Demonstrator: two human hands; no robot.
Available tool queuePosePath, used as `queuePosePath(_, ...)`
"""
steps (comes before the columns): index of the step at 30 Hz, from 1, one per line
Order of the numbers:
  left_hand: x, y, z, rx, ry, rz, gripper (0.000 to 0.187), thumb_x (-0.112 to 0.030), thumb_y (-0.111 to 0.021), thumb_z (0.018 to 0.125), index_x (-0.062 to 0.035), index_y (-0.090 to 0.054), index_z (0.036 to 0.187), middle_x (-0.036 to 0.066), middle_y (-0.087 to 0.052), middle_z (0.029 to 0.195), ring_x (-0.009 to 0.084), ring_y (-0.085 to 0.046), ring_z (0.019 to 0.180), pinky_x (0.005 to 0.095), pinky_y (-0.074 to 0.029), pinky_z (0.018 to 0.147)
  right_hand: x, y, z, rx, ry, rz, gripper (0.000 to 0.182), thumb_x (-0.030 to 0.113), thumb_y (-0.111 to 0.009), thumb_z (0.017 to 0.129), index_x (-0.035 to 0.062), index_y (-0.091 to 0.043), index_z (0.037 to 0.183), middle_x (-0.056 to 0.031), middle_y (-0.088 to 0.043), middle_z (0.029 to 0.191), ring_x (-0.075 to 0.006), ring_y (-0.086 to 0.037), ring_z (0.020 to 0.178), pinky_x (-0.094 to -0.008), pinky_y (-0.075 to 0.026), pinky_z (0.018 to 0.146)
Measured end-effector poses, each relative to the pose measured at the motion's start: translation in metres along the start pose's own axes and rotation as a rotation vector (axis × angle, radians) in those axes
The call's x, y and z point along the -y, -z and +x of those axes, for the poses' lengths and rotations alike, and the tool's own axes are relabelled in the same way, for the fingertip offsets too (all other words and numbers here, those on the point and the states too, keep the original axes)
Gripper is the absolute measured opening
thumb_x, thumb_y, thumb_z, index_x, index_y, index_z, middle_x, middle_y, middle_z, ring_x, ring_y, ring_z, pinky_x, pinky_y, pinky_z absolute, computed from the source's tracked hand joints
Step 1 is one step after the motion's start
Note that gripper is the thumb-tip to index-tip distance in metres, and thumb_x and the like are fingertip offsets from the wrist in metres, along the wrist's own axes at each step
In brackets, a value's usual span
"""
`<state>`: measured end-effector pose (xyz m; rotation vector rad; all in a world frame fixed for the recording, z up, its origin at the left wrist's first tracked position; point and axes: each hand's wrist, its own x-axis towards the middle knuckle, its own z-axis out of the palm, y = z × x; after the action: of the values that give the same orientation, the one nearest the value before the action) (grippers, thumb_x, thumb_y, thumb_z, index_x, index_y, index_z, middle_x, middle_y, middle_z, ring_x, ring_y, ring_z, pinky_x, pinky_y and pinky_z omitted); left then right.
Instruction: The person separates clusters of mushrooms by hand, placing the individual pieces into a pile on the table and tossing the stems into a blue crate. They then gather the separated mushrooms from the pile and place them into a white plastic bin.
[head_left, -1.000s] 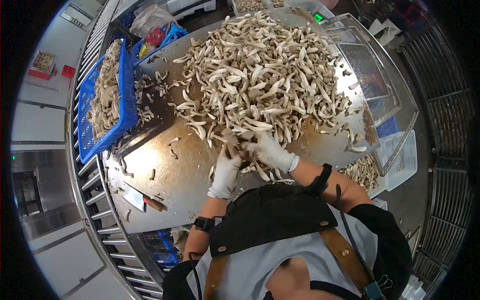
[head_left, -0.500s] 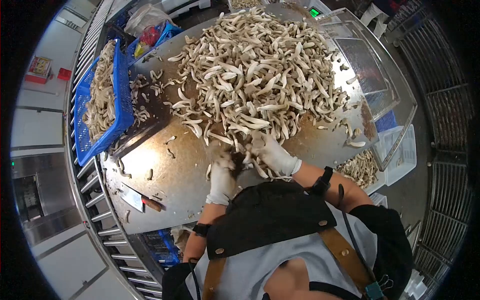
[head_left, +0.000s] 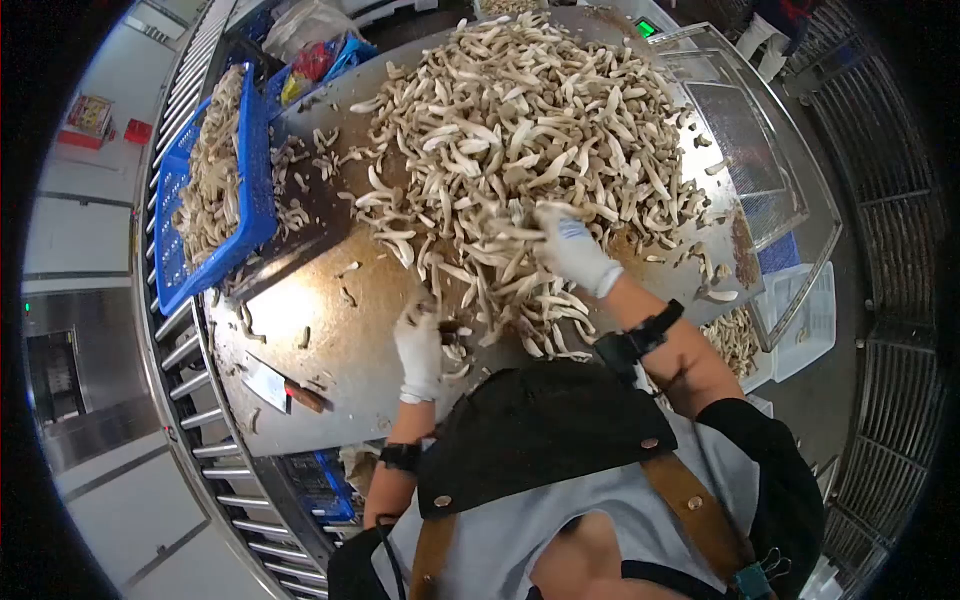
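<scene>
A large heap of pale mushrooms (head_left: 540,130) with brownish caps covers the upper middle of the metal table (head_left: 340,400). My right hand (head_left: 575,245), in a white glove, is at the heap's lower edge, its fingers bent on mushrooms there. Lower and to the left, my gloved left hand (head_left: 420,345) is closed beside the loose mushrooms near the table's front edge; a small dark-tipped piece shows at its fingertips. Mushrooms lie spread between the two hands and my apron.
A blue basket (head_left: 262,190) of mushrooms stands on the left. A knife (head_left: 285,388) lies at the lower left. At the right are a clear lidded frame (head_left: 790,190) and a white crate (head_left: 808,320). A person (head_left: 775,30) stands at the upper right.
My right hand has moved up and to the right onto the heap. My left hand has shifted slightly left. More mushrooms now lie between the hands, nearer the apron.
</scene>
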<state>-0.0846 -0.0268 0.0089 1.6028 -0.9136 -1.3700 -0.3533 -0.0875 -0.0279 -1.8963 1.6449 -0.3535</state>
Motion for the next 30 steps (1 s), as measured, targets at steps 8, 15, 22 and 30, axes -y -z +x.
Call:
queuePosePath(8,0.034,0.041,-0.021,0.102,-0.523,0.849,0.062,-0.021,-0.065,0.082,-0.0014,-0.044,0.136,0.031,-0.033,0.142,0.0504,-0.034,0.129,0.0532,-0.032,0.106,0.02,0.065,-0.033,-0.16,-0.017,-0.003,0.05,0.021,-0.059,0.089,0.0003,-0.042,0.131,-0.0271,-0.053,0.121,-0.0393,-0.053,0.114,-0.0445,-0.041,0.099)
queuePosePath(15,0.133,0.039,-0.019,0.239,-0.559,1.342,0.1,-0.044,-0.079,0.062,-0.001,-0.037,0.142,0.033,-0.023,0.147,0.0517,-0.022,0.136,0.0592,-0.019,0.111,-0.009,-0.061,-0.133,0.581,0.288,0.614,0.031,0.011,-0.057,0.087,-0.0034,-0.056,0.115,-0.0225,-0.062,0.101,-0.0315,-0.062,0.087,-0.042,-0.051,0.082)
queuePosePath(22,0.064,-0.079,0.11,0.241,-0.968,1.419,0.082,-0.037,-0.065,0.077,0.0019,-0.034,0.143,0.032,-0.028,0.146,0.0494,-0.027,0.135,0.057,-0.016,0.114,-0.022,-0.073,-0.028,0.027,0.137,0.071,0.025,0.022,-0.056,0.084,0.0024,-0.068,0.094,-0.0177,-0.066,0.084,-0.0341,-0.063,0.076,-0.0461,-0.051,0.07)
queuePosePath(30,-0.045,-0.052,0.135,0.648,-0.472,1.252,0.083,-0.025,-0.067,0.076,0.0024,-0.03,0.145,0.031,-0.039,0.142,0.0421,-0.038,0.131,0.0427,-0.031,0.11,0.051,0.02,-0.098,-0.084,-0.206,0.223,0.032,0.025,-0.052,0.088,-0.0024,-0.064,0.1,-0.022,-0.065,0.1,-0.0368,-0.062,0.095,-0.0441,-0.048,0.086)
